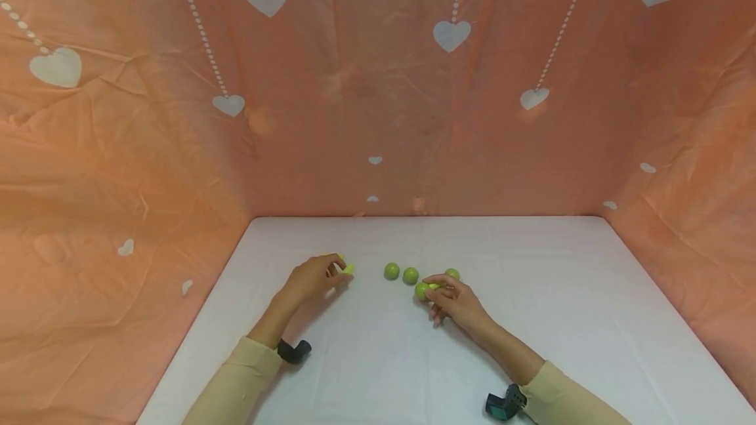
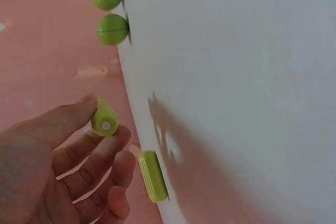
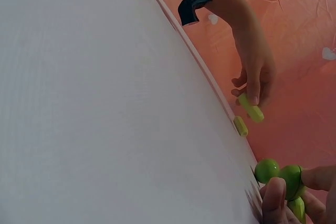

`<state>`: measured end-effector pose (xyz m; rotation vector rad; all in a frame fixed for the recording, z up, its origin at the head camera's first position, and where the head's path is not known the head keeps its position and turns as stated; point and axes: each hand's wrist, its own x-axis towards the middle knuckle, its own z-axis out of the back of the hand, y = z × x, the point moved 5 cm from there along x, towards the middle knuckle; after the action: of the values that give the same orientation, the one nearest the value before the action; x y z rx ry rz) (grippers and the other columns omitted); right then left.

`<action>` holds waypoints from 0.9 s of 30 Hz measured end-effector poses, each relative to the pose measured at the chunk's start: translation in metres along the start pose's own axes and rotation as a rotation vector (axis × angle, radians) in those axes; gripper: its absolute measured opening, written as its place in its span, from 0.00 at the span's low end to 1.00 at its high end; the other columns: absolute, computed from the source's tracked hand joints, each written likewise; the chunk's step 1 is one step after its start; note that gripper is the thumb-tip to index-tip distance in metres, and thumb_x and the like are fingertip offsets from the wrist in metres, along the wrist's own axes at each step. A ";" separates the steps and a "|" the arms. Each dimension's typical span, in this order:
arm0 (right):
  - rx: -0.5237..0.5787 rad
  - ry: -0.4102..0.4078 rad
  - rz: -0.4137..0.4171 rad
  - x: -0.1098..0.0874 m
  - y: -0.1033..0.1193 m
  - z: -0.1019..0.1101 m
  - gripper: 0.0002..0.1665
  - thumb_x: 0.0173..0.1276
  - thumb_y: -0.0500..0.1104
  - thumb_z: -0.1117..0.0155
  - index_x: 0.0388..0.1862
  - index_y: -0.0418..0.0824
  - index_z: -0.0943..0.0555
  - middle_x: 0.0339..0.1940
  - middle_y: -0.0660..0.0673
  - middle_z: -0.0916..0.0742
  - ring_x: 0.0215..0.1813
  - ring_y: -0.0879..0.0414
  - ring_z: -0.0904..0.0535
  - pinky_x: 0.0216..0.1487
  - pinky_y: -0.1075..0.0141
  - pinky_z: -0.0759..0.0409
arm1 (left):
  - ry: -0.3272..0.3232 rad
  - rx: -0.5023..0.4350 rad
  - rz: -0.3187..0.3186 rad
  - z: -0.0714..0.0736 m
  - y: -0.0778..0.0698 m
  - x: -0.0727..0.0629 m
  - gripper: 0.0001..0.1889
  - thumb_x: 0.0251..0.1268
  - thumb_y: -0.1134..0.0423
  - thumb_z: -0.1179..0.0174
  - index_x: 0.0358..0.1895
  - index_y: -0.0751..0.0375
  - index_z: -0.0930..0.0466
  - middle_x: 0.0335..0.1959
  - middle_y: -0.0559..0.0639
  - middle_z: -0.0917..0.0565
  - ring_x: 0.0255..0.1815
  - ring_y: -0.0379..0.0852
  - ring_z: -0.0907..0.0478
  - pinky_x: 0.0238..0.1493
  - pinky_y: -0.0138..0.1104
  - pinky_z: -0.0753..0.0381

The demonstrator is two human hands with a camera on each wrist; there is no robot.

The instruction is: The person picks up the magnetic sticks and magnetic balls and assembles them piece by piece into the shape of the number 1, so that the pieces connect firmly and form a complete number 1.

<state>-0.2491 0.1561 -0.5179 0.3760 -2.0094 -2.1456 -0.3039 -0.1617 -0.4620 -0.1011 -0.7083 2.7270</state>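
My left hand (image 1: 315, 276) pinches a short yellow-green stick (image 2: 106, 119) between thumb and fingertips, above the table. A round pale disc shows at the stick's end in the left wrist view. A second ribbed stick (image 2: 152, 176) lies on the white table just beyond these fingers. My right hand (image 1: 461, 303) grips another yellow-green stick (image 3: 296, 208), with a green ball (image 1: 422, 291) right at its end; the fingers partly hide both. Two green balls (image 1: 392, 271) (image 1: 410, 275) rest between the hands. Behind the right hand, one more ball (image 1: 452, 274) peeks out.
The white table (image 1: 561, 294) runs back to an orange cloth wall (image 1: 401, 117) printed with pale hearts, and the cloth also encloses both sides. Dark devices (image 1: 294, 351) (image 1: 506, 403) are strapped at both wrists, beside beige sleeves.
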 end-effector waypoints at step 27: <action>-0.022 -0.003 0.015 0.000 0.000 0.001 0.24 0.82 0.41 0.35 0.70 0.30 0.25 0.34 0.38 0.10 0.30 0.57 0.16 0.32 0.67 0.15 | 0.064 -0.076 -0.060 -0.026 -0.037 -0.009 0.10 0.73 0.54 0.28 0.49 0.52 0.13 0.36 0.41 0.15 0.38 0.39 0.20 0.42 0.39 0.19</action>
<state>-0.2494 0.1567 -0.5178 0.3531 -1.9826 -2.1587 -0.2812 -0.1218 -0.4669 -0.1807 -0.7840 2.6283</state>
